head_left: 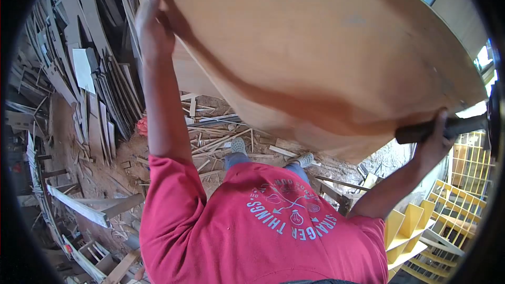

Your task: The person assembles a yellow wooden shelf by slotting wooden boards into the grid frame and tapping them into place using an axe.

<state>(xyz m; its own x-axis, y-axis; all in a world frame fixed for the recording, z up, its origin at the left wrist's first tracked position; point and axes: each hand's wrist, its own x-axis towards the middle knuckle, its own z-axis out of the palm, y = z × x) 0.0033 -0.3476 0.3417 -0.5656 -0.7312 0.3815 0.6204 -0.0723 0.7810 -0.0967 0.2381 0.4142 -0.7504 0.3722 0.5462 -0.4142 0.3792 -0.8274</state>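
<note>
A large, thin sheet of plywood (315, 47), brown and with a curved far edge, fills the upper part of the view. My left hand (157, 29) grips its left edge, the thumb raised along the face. At the sheet's lower right corner, my right hand (439, 137) is closed around a dark, tube-shaped thing (413, 133) that lies against the board. What kind of thing this is I cannot make out, and some fingers are hidden. Shadows of the arm fall across the plywood.
Many wood offcuts (100, 100) lean upright at the left. Loose strips (215, 142) litter the dirt floor around my shoes (238, 145). Yellow shelving (407, 226) and a yellow metal grid (468, 163) stand at the right. A pale plank (79, 206) lies at the lower left.
</note>
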